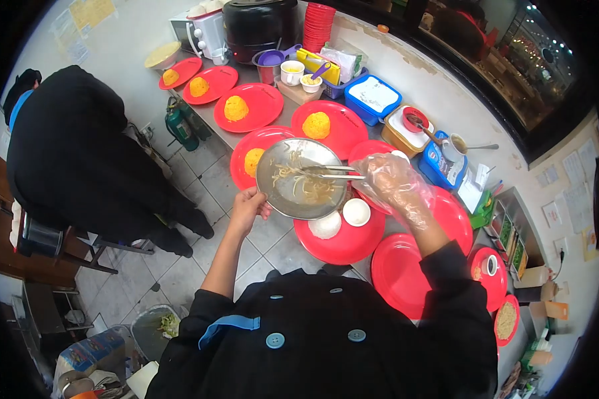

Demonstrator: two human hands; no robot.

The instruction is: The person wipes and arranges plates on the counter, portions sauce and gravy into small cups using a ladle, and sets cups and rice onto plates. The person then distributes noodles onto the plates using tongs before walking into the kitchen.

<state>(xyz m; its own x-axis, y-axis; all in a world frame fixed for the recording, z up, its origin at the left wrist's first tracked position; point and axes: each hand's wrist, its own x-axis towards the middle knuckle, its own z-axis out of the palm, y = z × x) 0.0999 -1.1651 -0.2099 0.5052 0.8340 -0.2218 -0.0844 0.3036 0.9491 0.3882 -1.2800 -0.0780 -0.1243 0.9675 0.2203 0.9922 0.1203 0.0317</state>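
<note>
My left hand (248, 207) grips the left rim of a round metal bowl (273, 193), tilted above the red plates. Strands of what look like noodles or onions in brown sauce (306, 183) lie in the bowl. In a clear plastic glove, my right hand (387, 174) is closed on metal tongs (343, 174), whose tips reach into the bowl. Below the bowl, a red plate (343, 249) bears a mound of white rice (326, 226) and a small white cup (357, 212). Another red plate (343, 126) behind the bowl holds a mound of yellow rice (316, 125).
More red plates (259, 100) line the counter, several with yellow rice. Blue-lidded tubs (373, 94), a sauce container (414, 120) and a black cooker (259, 26) stand along the wall. A person in black (66, 146) bends over at the left. A bin (156, 326) is on the floor.
</note>
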